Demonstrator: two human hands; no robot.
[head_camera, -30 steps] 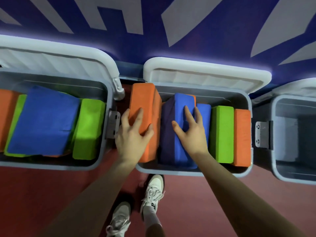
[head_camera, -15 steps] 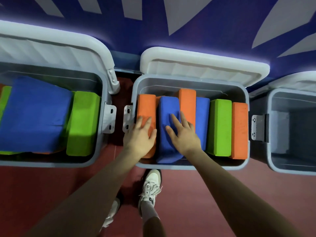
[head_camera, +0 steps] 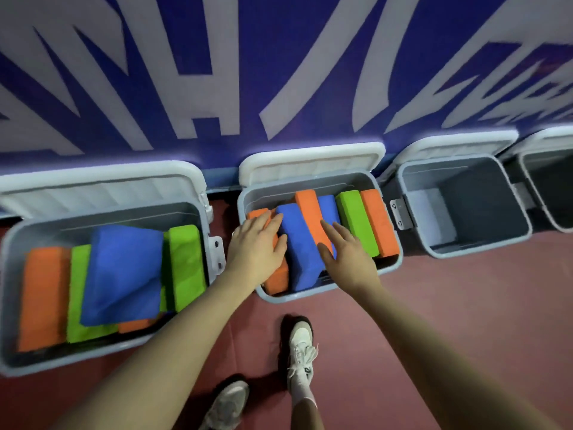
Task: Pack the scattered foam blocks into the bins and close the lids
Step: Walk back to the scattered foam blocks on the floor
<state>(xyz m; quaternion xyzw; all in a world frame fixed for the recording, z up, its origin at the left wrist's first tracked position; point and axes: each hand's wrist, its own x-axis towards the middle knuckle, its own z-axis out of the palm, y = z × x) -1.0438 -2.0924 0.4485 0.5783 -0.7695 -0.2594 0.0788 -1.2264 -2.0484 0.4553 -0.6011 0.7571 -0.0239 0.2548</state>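
Three grey bins stand in a row against a blue wall, their white lids all raised. The left bin point(head_camera: 12, 274) holds an orange block point(head_camera: 43, 293), two green blocks and a large blue block point(head_camera: 124, 274) lying tilted on top, with what may be another orange block beneath it. The middle bin point(head_camera: 328, 294) is packed with blocks standing on edge: an orange block point(head_camera: 277, 279) at its left end, then a leaning blue block point(head_camera: 302, 256), orange, blue, green point(head_camera: 356, 221) and orange point(head_camera: 379, 225). The right bin point(head_camera: 477, 251) holds no blocks, its lid point(head_camera: 455, 144) open behind it.
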